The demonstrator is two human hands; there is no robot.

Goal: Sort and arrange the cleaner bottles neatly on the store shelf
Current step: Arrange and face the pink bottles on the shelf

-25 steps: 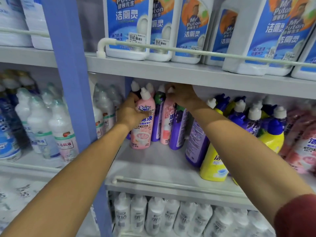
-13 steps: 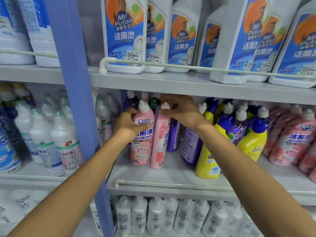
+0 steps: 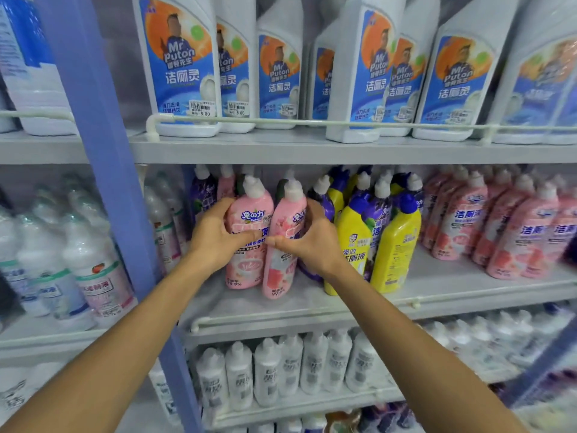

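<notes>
Where the shelf [image 3: 312,306] is reached, left hand [image 3: 215,242]: left pink bottle [image 3: 248,270] is gripped.
Right hand [image 3: 313,243]: right pink bottle [image 3: 278,273] is gripped.
Both: side by side, touching.

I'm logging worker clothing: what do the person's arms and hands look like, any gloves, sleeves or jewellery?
The left hand and right hand are bare: no gloves, rings or watch visible. Both forearms are uncovered to the frame's edge; no sleeve shows.
</notes>
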